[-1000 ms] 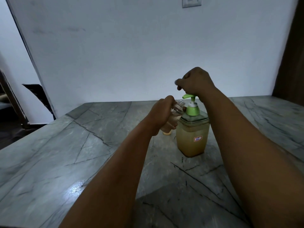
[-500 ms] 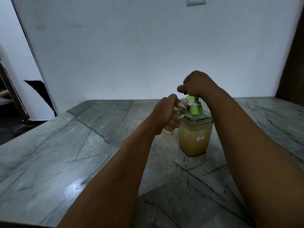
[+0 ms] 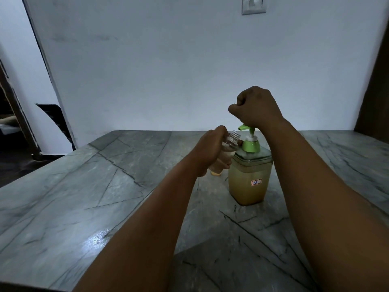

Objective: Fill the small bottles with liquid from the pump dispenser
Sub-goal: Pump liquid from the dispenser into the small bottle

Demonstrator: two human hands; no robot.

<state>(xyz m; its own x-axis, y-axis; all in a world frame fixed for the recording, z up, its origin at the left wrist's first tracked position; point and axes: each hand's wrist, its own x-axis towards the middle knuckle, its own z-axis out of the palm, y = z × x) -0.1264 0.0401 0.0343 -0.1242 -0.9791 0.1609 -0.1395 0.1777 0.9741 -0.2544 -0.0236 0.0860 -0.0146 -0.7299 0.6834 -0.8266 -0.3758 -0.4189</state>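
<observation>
One small bottle [image 3: 227, 152] gripped by left hand [image 3: 212, 150], under pump spout [image 3: 244, 127]

The pump dispenser [image 3: 250, 175] stands on the counter [image 3: 105, 197]. Just left of it, the small bottle [image 3: 226, 152] tilts toward its spout.

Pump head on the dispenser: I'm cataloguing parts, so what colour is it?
Light green, on a white stem; the pump head shows best in the head view.

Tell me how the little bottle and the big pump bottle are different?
The small bottle is tilted in the left hand; the pump dispenser stands upright on the table. The small bottle's mouth is open; the dispenser wears a green pump. Both are see-through.
</observation>
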